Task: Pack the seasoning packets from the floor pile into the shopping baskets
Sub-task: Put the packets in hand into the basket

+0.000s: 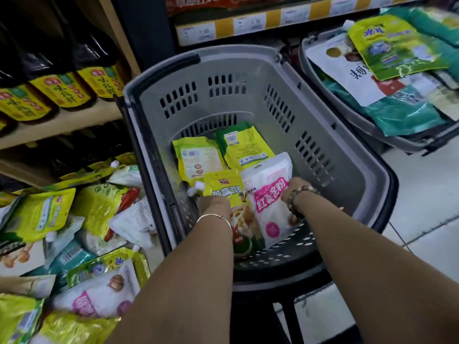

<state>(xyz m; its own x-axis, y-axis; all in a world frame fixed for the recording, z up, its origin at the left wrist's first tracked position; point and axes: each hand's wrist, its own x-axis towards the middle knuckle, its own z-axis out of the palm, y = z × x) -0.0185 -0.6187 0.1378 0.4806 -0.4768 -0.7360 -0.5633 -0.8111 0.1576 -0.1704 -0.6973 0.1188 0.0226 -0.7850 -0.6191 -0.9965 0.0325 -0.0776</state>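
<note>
A: Head view, the only one. What are the hands doing?

B: Both reach down into a grey plastic shopping basket with slotted walls (248, 100). The left hand (213, 202), a thin metal bangle (213, 216) on its wrist, grips a yellow-green foil seasoning pouch (224, 188) by its left edge. Its fingers curl under the pouch, out of sight.

A: And the right?

B: The right hand (289, 192), wearing a brown bead bracelet (301, 189), pinches the right edge of a white plastic pouch with a pink label (268, 197). The yellow-green pouch and the white pouch lean side by side, touching, toward the grey basket's near wall.

A: Anything else inside?

B: Two flat yellow packets (198, 157) lie back side up on the basket's bottom, nearer the far wall, just beside each other.

A: Where is the pile?

B: The floor pile (74, 232) of yellow, green and white packets lies just left of the grey basket, at the foot of a wooden shelf (62, 122) that carries dark bottles with yellow labels (62, 90).

A: Other baskets?

B: A second grey basket (304, 60) sits off the first one's far right corner, heaped above its rim with green, yellow and white packets. Pale floor tiles (422, 194) show on the right.
</note>
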